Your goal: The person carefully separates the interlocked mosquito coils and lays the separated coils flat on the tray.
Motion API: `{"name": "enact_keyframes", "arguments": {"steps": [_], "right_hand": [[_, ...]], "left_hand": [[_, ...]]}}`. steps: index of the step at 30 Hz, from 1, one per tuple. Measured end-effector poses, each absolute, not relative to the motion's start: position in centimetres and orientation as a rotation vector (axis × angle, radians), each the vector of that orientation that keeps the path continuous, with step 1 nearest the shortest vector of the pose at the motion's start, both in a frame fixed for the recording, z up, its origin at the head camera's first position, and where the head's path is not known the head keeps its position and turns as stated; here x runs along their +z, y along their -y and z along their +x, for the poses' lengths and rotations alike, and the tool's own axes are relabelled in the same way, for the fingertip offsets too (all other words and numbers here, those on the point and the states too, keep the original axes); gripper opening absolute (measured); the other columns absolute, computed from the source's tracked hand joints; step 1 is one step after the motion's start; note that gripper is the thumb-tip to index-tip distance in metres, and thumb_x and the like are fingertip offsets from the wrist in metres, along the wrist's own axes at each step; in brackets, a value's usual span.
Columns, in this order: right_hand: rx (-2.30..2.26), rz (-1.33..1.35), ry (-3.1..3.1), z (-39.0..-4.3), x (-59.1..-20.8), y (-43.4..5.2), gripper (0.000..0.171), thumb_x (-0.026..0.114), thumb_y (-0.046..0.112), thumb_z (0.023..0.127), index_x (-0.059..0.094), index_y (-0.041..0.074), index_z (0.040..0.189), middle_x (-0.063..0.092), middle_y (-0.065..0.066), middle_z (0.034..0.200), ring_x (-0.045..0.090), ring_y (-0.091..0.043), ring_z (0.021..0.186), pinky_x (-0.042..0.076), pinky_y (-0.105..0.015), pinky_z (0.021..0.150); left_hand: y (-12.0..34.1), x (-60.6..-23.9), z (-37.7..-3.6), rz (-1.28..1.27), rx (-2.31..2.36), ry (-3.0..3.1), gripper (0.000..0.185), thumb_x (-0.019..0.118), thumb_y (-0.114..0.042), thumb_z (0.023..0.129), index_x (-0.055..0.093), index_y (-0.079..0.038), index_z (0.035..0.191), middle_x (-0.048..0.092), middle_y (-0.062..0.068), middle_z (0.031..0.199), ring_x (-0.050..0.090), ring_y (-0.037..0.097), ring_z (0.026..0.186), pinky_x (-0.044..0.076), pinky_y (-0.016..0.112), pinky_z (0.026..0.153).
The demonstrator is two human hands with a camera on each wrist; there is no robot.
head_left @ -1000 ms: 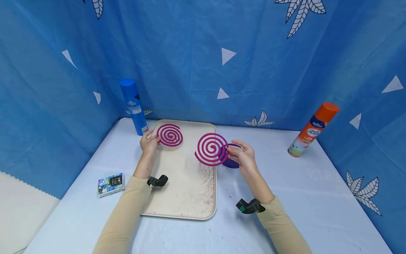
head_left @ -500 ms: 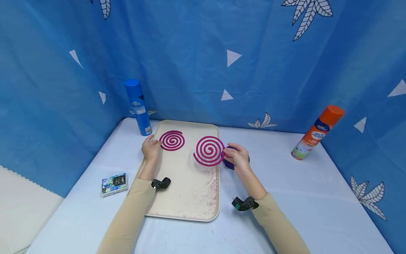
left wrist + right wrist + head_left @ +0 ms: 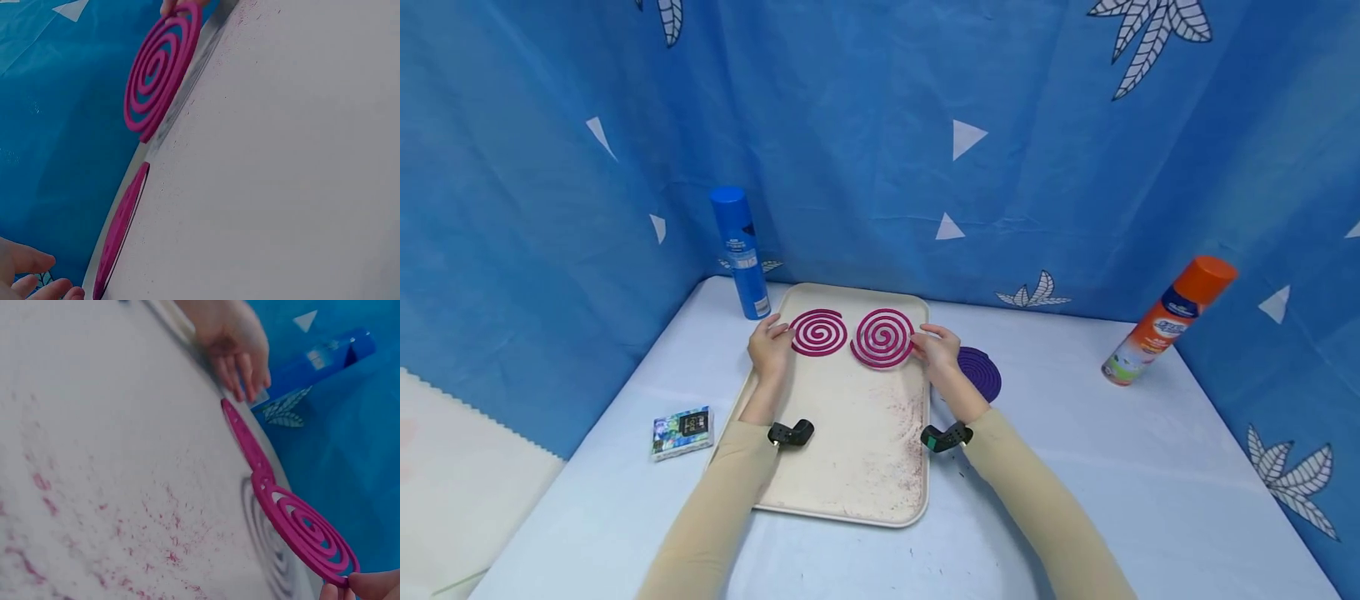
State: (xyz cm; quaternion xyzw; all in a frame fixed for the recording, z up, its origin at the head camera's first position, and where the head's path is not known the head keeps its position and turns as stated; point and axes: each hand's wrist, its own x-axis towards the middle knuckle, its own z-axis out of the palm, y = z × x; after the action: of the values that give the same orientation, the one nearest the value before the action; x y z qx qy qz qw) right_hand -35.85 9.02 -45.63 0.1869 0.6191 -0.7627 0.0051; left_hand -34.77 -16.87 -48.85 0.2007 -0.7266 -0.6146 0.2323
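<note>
Beige plastic forms the tray, whose near part holds only pinkish crumbs and dust; both magenta mosquito coils sit at its far end. Beside the tray's left edge, near the left forearm, lies a small printed box.

Farther in, the left hand rests at the tray's left rim with loosely spread fingers, its fingertips just at the edge of the left coil, which lies flat on the tray. Whether they touch it cannot be told.

To the right, the right hand pinches the rim of the right coil between thumb and fingertips; the right wrist view shows this coil tilted, its pinched side raised off the tray floor. The two coils sit just beside each other.

Just right of those fingers, off the tray, a stack of purple coils lies on the pale tablecloth.

Beyond the left fingertips stands a blue spray can; well to the right leans an orange-capped spray can, against the blue curtain.
</note>
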Motion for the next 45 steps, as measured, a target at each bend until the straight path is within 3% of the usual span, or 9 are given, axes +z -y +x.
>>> {"name": "enact_keyframes", "arguments": {"steps": [4, 10, 16, 20, 27, 34, 39, 42, 45], "right_hand": [[-2.408, 0.632, -1.965, -36.8, -46.4, -8.6, 0.038, 0.061, -0.011, 0.083, 0.056, -0.008, 0.121, 0.061, -0.005, 0.073, 0.062, -0.009, 0.059, 0.057, -0.022, 0.060], [-2.373, 0.652, -2.021, -37.2, -46.8, -8.6, 0.048, 0.060, -0.011, 0.083, 0.053, -0.003, 0.129, 0.066, -0.029, 0.108, 0.067, -0.017, 0.075, 0.059, -0.028, 0.073], [-2.333, 0.617, -2.049, -36.4, -46.1, -9.1, 0.054, 0.058, -0.009, 0.085, 0.046, -0.002, 0.137, 0.060, -0.029, 0.121, 0.063, -0.032, 0.108, 0.052, -0.037, 0.097], [-2.318, 0.592, -2.080, -35.7, -45.5, -10.7, 0.054, 0.059, -0.006, 0.085, 0.045, -0.002, 0.137, 0.059, -0.029, 0.124, 0.062, -0.033, 0.111, 0.051, -0.038, 0.099], [-2.293, 0.559, -2.191, -34.4, -45.4, -14.8, 0.050, 0.062, -0.001, 0.086, 0.048, -0.003, 0.135, 0.066, -0.021, 0.112, 0.063, -0.004, 0.076, 0.051, -0.037, 0.098], [-2.094, 0.564, -2.408, -32.6, -45.8, -19.1, 0.047, 0.064, 0.004, 0.087, 0.052, -0.002, 0.132, 0.067, 0.001, 0.089, 0.054, 0.008, 0.067, 0.051, -0.029, 0.089], [-1.959, 0.567, -2.511, -31.4, -46.1, -21.1, 0.050, 0.063, 0.008, 0.088, 0.049, -0.003, 0.135, 0.068, -0.018, 0.108, 0.061, -0.009, 0.087, 0.048, -0.031, 0.090], [-1.839, 0.538, -2.583, -30.7, -46.4, -21.8, 0.053, 0.061, 0.009, 0.089, 0.045, -0.004, 0.138, 0.059, -0.028, 0.124, 0.060, -0.030, 0.108, 0.048, -0.041, 0.098], [-1.746, 0.489, -2.652, -30.1, -46.8, -22.1, 0.054, 0.059, 0.009, 0.090, 0.042, -0.005, 0.139, 0.055, -0.031, 0.128, 0.054, -0.040, 0.119, 0.045, -0.046, 0.104]], "left_hand": [[16.4, -48.8, -34.8, 0.544, -1.677, 1.994, 0.039, 0.064, -0.002, 0.086, 0.060, 0.000, 0.124, 0.068, 0.026, 0.108, 0.067, 0.035, 0.100, 0.054, 0.040, 0.088], [16.2, -48.8, -34.7, 0.515, -1.691, 1.989, 0.038, 0.063, -0.002, 0.086, 0.059, 0.003, 0.124, 0.068, 0.027, 0.108, 0.067, 0.035, 0.101, 0.054, 0.041, 0.089], [15.9, -48.4, -34.7, 0.492, -1.692, 1.996, 0.035, 0.063, -0.004, 0.087, 0.061, 0.001, 0.122, 0.070, 0.024, 0.106, 0.068, 0.032, 0.099, 0.049, 0.012, 0.071], [14.4, -47.7, -34.6, 0.429, -1.728, 2.019, 0.032, 0.063, -0.004, 0.087, 0.063, 0.001, 0.119, 0.070, 0.024, 0.103, 0.067, 0.026, 0.092, 0.041, 0.003, 0.063], [10.0, -45.8, -33.0, 0.244, -1.909, 2.160, 0.030, 0.062, -0.006, 0.089, 0.062, 0.001, 0.117, 0.070, 0.024, 0.103, 0.068, 0.031, 0.095, 0.050, 0.010, 0.068], [3.5, -45.7, -31.4, 0.013, -2.176, 2.281, 0.033, 0.057, 0.000, 0.090, 0.057, 0.008, 0.122, 0.068, 0.029, 0.105, 0.071, 0.019, 0.080, 0.059, 0.026, 0.079], [-0.5, -45.9, -30.5, -0.158, -2.105, 2.466, 0.040, 0.055, -0.006, 0.092, 0.052, 0.004, 0.130, 0.064, 0.028, 0.116, 0.066, 0.028, 0.104, 0.055, 0.037, 0.092], [-2.2, -46.1, -29.9, -0.210, -1.996, 2.598, 0.047, 0.053, -0.017, 0.095, 0.044, -0.001, 0.138, 0.056, 0.028, 0.130, 0.055, 0.036, 0.122, 0.049, 0.044, 0.100], [-3.5, -46.3, -29.4, -0.235, -1.982, 2.650, 0.054, 0.049, -0.024, 0.098, 0.033, -0.002, 0.145, 0.042, 0.030, 0.143, 0.042, 0.040, 0.134, 0.040, 0.049, 0.109]]}}
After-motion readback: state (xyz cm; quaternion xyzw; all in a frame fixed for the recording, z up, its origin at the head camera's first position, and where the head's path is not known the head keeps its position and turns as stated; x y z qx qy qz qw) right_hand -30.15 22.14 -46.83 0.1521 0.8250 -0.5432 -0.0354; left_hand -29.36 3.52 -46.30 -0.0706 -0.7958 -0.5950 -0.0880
